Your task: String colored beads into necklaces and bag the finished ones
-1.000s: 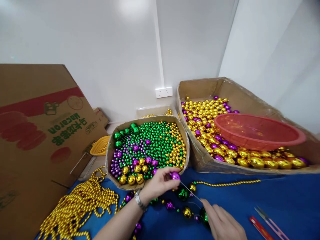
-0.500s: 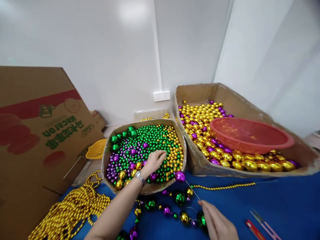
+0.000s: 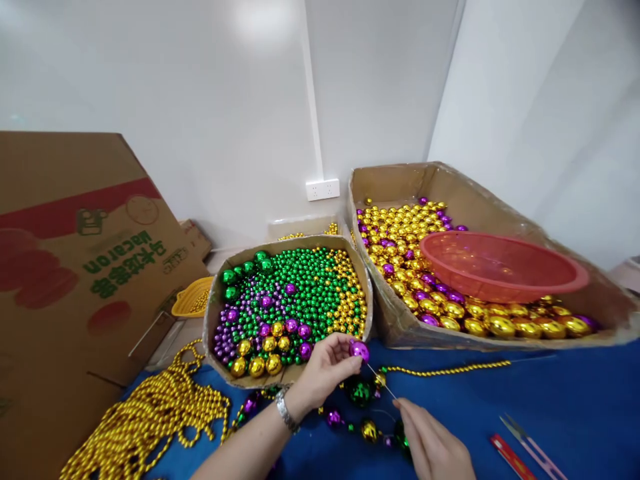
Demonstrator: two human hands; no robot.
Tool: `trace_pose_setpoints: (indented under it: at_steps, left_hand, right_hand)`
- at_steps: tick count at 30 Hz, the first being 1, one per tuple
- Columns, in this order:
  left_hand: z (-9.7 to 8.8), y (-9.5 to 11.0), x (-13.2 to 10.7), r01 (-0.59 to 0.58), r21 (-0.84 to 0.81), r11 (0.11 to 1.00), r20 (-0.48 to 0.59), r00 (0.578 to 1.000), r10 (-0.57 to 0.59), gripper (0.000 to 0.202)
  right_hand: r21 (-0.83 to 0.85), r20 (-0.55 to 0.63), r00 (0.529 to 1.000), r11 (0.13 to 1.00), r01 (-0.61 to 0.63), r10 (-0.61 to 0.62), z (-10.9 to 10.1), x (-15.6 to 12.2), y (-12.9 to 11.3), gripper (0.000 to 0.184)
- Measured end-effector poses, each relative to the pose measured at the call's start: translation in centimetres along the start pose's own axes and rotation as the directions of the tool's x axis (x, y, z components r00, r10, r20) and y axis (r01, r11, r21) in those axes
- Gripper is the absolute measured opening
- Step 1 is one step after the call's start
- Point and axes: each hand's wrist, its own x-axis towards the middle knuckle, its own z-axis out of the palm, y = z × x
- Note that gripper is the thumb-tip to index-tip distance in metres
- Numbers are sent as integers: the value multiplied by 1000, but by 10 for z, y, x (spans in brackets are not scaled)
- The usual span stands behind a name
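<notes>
A thin needle is pinched in my right hand, pointing up and to the left. At its far end sits a shiny purple bead. My left hand, with a metal watch on the wrist, is closed with its fingertips right against that bead; whether something small is between them is hidden. Under and beside the hands lies a strand of large green, purple and gold beads on the blue cloth. Just beyond my left hand stands a cardboard box of small beads, green, purple and gold.
On the right, a larger cardboard box holds gold and purple beads and a red basket. Gold bead strands pile up at left beside a big carton. Pink-handled snips and a red tool lie at right.
My left hand has come out of the bead box, moving down and right to the purple bead on the needle. My right hand has stayed nearly still, keeping hold of the needle.
</notes>
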Motion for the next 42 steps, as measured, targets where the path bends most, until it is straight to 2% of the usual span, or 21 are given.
trace_pose_setpoints:
  at_steps: [5, 7, 9, 10, 11, 13, 14, 16, 17, 20, 23, 27, 30, 32, 33, 34, 35, 36, 37, 39, 42]
  left_hand:
    - [7, -3, -9, 0, 9, 1000, 11, 1000, 0, 34]
    - [5, -2, -11, -14, 85, 996, 75, 997, 8, 35]
    - [-4, 2, -6, -71, 257, 964, 131, 991, 38, 34]
    - [-12, 6, 0, -117, 398, 910, 128, 989, 72, 32]
    - [-21, 11, 7, -155, 578, 801, 105, 988, 115, 30]
    - [-41, 19, 27, -132, 882, 453, 33, 975, 220, 25]
    - [-52, 22, 38, -76, 958, 278, 8, 971, 240, 23]
    - [-69, 25, 59, -6, 990, 140, -29, 968, 248, 18]
    - [-74, 25, 68, 12, 992, 127, -43, 969, 243, 19]
    - [-81, 20, 84, 35, 989, 145, -70, 967, 243, 24]
    - [-79, 16, 87, 39, 976, 213, -94, 963, 254, 23]
    - [-69, 17, 77, 13, 915, 404, -124, 960, 249, 18]
    - [-53, 17, 59, -22, 824, 566, -117, 971, 209, 26]
    - [-40, 15, 44, -38, 609, 792, -115, 984, 135, 31]
    - [-34, 14, 37, -25, 412, 911, -106, 991, 76, 30]
    - [-28, 12, 30, 6, 175, 984, -84, 996, 8, 29]
    - [-23, 10, 25, 49, -52, 997, -49, 997, -51, 28]
    - [-18, 8, 21, 90, -221, 971, -11, 995, -95, 28]
    - [-15, 6, 17, 119, -309, 944, 19, 993, -120, 27]
    - [-11, 4, 13, 144, -375, 916, 40, 989, -139, 26]
    - [-8, 2, 11, 142, -388, 911, 30, 989, -141, 25]
  right_hand:
    - [18, 4, 1000, 1000, 13, -13, 1, 1, -4, 28]
    - [-23, -15, 999, 999, 38, -38, 1, 3, -3, 28]
    - [-50, -13, 999, 997, 52, -53, -1, 5, -1, 30]
    - [-66, -16, 998, 996, 57, -58, -2, 6, 0, 31]
    - [-86, -27, 998, 995, 59, -62, -3, 6, 2, 32]
    - [-133, -56, 996, 989, 59, -67, -5, 7, 4, 33]
    - [-150, -65, 996, 987, 58, -68, -6, 7, 4, 34]
    - [-158, -70, 995, 986, 56, -68, -6, 6, 5, 35]
    - [-154, -71, 995, 987, 56, -67, -6, 6, 5, 35]
    - [-125, -69, 996, 991, 52, -61, -5, 5, 4, 34]
    - [-97, -75, 996, 995, 36, -44, -4, 3, 3, 34]
    - [-47, -60, 998, 999, -8, 5, -5, 0, 2, 32]
    - [-6, -57, 998, 1000, -26, 26, -5, 0, 0, 30]
    - [5, -62, 998, 1000, -29, 29, -5, 1, -1, 30]
    - [7, -65, 997, 1000, -31, 31, -5, 1, -2, 30]
    - [8, -63, 997, 999, -32, 33, -5, 1, -2, 30]
    - [7, -55, 998, 999, -35, 35, -5, 1, -3, 30]
    - [4, -46, 998, 999, -36, 36, -6, 0, -3, 30]
    - [0, -34, 999, 999, -37, 36, -6, 0, -3, 30]
    - [-11, -19, 999, 999, -31, 31, -6, -2, -2, 29]
    - [-19, -13, 1000, 999, -29, 29, -6, -5, -1, 28]
